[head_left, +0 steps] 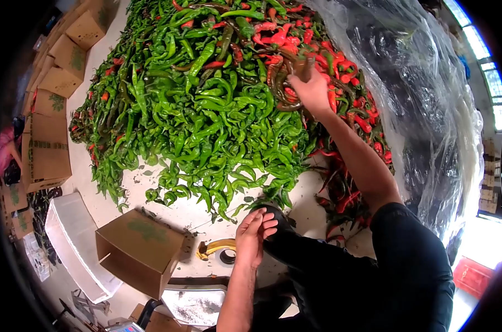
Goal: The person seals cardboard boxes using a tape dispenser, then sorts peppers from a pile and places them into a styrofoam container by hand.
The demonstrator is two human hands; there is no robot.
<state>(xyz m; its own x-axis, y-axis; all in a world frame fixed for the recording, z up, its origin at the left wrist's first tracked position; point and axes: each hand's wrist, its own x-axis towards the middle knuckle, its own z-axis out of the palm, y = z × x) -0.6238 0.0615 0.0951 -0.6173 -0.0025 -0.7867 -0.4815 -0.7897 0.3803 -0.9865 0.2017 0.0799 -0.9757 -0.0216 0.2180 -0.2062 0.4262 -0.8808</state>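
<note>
A large heap of long green chili peppers [206, 110] spreads over the pale floor before me. Red chili peppers [348, 69] are mixed in along its right side. My right hand [311, 88] reaches into the upper right of the heap, its fingers closed around dark brownish-red chili peppers [278, 80]; the fingertips are partly hidden. Near my dark-clothed knee, at the heap's front edge, my left hand [254, 232] is held up with its fingers curled in, and nothing shows in it.
Clear plastic sheeting [417, 110] rises along the right. At lower left are an open cardboard box [140, 243], a white bin [76, 243] and a white-topped scale [193, 304]. A yellow curved object [218, 246] lies nearby. Cardboard boxes [49, 144] line the left; a person's pink sleeve [6, 146] shows there.
</note>
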